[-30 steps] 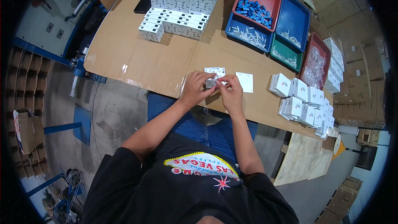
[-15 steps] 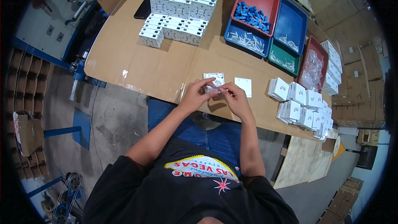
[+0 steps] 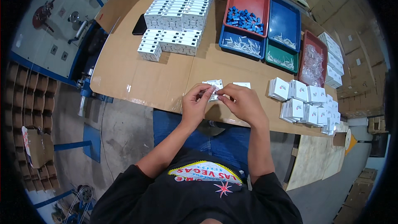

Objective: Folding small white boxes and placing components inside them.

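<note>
Both the left hand (image 3: 198, 101) and right hand (image 3: 244, 103) pinch a small white part (image 3: 214, 94), seemingly light, stiff plastic, best held by its edges.

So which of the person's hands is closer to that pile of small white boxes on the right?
Right. The right hand lies just left of the small white boxes; the left hand sits farther left.

The table (image 3: 137, 74) is matt brown cardboard. The trays (image 3: 286, 25) look like smooth, glossy plastic. The boxes (image 3: 298, 95) are white card.

Left hand (image 3: 195, 104) and right hand (image 3: 243, 103) together, fingertips pinched, forearms converging
</note>
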`<action>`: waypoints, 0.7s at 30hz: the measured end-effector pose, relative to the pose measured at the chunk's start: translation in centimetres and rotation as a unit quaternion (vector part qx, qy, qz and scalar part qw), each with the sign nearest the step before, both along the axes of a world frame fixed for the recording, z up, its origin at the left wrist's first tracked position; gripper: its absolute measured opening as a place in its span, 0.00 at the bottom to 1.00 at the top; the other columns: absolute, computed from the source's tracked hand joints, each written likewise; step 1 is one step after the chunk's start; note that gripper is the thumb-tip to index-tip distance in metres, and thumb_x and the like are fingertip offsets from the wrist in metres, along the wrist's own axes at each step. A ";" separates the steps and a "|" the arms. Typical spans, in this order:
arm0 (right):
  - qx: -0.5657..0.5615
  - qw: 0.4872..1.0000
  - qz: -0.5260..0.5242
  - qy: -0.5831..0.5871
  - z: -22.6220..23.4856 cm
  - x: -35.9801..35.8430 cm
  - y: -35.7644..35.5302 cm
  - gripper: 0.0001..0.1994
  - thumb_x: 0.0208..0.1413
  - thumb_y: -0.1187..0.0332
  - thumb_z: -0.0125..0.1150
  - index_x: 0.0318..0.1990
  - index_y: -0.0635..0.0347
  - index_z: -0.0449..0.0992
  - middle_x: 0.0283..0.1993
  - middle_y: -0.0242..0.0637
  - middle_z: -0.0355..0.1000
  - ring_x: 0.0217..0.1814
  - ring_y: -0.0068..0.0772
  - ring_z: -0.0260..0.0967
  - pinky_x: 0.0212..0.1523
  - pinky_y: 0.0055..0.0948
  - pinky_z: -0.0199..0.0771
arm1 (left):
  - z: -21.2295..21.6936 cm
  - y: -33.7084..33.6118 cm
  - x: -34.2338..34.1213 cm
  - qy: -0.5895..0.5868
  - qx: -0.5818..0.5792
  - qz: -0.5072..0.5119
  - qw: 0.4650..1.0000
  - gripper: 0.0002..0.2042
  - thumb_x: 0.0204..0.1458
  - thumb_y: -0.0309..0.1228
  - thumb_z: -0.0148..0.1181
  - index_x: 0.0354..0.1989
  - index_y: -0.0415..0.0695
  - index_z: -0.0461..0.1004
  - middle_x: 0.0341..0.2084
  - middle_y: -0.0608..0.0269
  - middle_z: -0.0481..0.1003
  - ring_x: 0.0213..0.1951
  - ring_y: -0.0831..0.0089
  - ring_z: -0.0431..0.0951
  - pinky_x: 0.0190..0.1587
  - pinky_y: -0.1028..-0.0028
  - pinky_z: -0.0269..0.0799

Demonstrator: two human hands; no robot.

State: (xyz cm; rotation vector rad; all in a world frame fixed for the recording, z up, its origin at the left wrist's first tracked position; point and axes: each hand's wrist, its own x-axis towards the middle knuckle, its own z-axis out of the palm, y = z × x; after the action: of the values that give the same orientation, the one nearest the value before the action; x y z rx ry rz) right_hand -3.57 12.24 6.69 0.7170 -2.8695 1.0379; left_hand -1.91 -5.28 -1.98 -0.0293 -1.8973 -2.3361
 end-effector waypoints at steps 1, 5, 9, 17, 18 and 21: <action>-0.012 0.999 0.022 0.046 0.1 -0.1 0.1 0.06 0.56 0.72 0.69 0.39 0.62 0.83 0.35 0.37 0.79 0.30 0.36 0.75 0.30 0.29 0.72 | 0.4 0.0 0.1 -0.005 0.011 -0.004 1.000 0.07 0.64 0.28 0.63 0.44 0.36 0.80 0.36 0.67 0.80 0.39 0.82 0.77 0.43 0.80 0.73; -0.159 0.987 0.008 0.027 0.6 -0.2 0.1 0.06 0.55 0.73 0.70 0.39 0.61 0.82 0.34 0.36 0.79 0.29 0.32 0.75 0.27 0.27 0.70 | 1.5 0.1 0.2 0.011 0.079 0.007 0.997 0.08 0.64 0.28 0.62 0.45 0.36 0.78 0.36 0.66 0.79 0.40 0.81 0.77 0.45 0.80 0.73; -0.167 0.986 -0.005 -0.019 1.5 0.2 0.0 0.05 0.55 0.74 0.70 0.38 0.62 0.82 0.34 0.33 0.79 0.28 0.22 0.72 0.26 0.22 0.67 | 2.8 0.2 0.3 0.019 0.079 0.007 0.997 0.08 0.64 0.27 0.61 0.46 0.36 0.77 0.36 0.65 0.79 0.41 0.81 0.77 0.46 0.80 0.73; -0.292 0.951 -0.052 -0.086 0.3 1.1 0.1 0.06 0.58 0.74 0.69 0.41 0.63 0.82 0.36 0.29 0.81 0.30 0.13 0.69 0.29 0.16 0.66 | 4.7 -0.1 0.6 -0.007 0.036 -0.025 0.999 0.09 0.65 0.27 0.61 0.50 0.36 0.76 0.41 0.63 0.79 0.44 0.79 0.78 0.49 0.79 0.74; -0.328 0.935 -0.054 -0.123 0.6 1.2 0.1 0.07 0.58 0.75 0.69 0.43 0.63 0.82 0.36 0.30 0.81 0.32 0.13 0.70 0.30 0.16 0.67 | 4.7 0.1 0.7 -0.006 0.035 -0.026 0.999 0.09 0.65 0.27 0.61 0.50 0.36 0.76 0.41 0.63 0.79 0.44 0.79 0.78 0.49 0.79 0.74; -0.389 0.907 -0.072 -0.143 0.5 1.4 -0.1 0.09 0.59 0.75 0.68 0.46 0.64 0.81 0.38 0.31 0.81 0.34 0.12 0.70 0.31 0.16 0.68 | 5.4 0.7 1.2 0.023 0.057 0.006 0.998 0.09 0.64 0.27 0.61 0.49 0.36 0.77 0.39 0.63 0.80 0.40 0.79 0.80 0.46 0.79 0.76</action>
State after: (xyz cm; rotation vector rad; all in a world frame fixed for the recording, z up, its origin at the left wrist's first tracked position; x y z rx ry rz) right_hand -2.13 12.10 7.22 0.2948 -2.2799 2.1838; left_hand -0.76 -4.62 3.46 -0.0600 -1.7370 -2.4094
